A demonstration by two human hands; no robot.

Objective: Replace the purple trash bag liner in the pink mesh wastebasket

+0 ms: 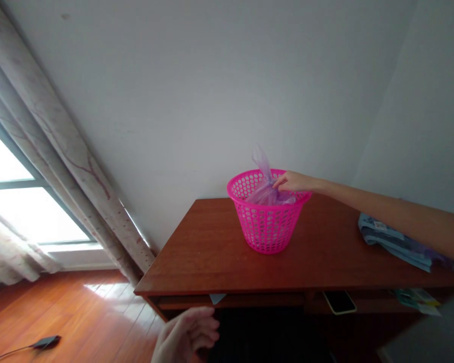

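Observation:
A pink plastic basket with a lattice of round holes stands upright on the brown desk. Inside it sits a thin, translucent purple plastic bag, its gathered top sticking up above the rim. My right hand reaches in over the basket's right rim and pinches the bag just below that gathered top. What the bag contains is hidden. Low in front of the desk, my left hand hangs in the air with loosely bent fingers and nothing in it.
Folded blue cloth lies on the desk's right side, partly behind my forearm. Under the desktop, a shelf holds a phone and some packets. Curtains hang at a window on the left; a black adapter with a cord lies on the floor.

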